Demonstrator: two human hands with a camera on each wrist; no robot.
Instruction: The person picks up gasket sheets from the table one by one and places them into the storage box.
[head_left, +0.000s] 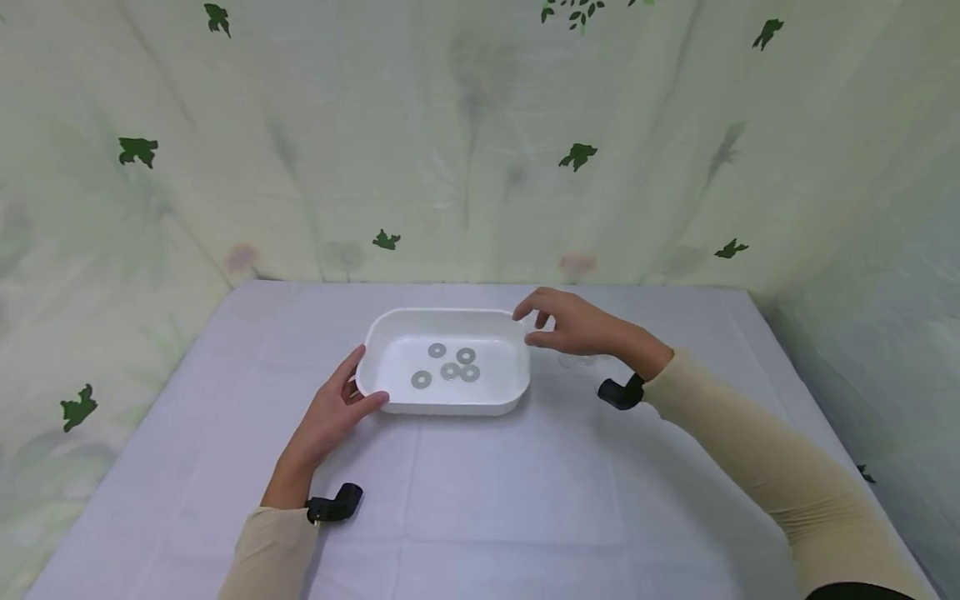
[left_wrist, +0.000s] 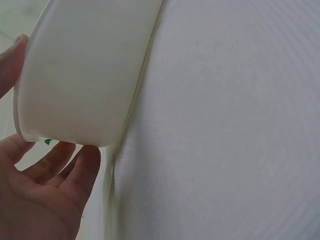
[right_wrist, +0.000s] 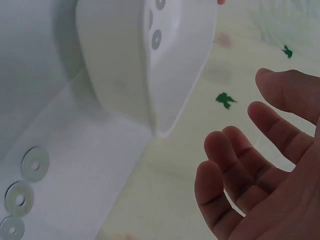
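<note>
A white rounded tray [head_left: 442, 400] rests on the cloth-covered table. Several flat metal washers [head_left: 422, 380] lie inside it near the middle. At the tray's left end, my left hand [head_left: 341, 410] grips the wall, thumb at the near rim and fingers round the outer side; the left wrist view shows this hand [left_wrist: 55, 190] against the wall. My right hand [head_left: 573, 323] hovers by the tray's far right corner, fingers loosely bent. In the right wrist view that hand [right_wrist: 265, 170] is apart from the tray and holds nothing. More washers [right_wrist: 35, 164] lie on the table beyond the tray's right end.
A white cloth [head_left: 510, 500] covers the table. Behind it hangs a pale curtain [head_left: 450, 150] with green leaf-like shapes. Each wrist wears a black camera mount, the right one [head_left: 621, 393] just above the cloth.
</note>
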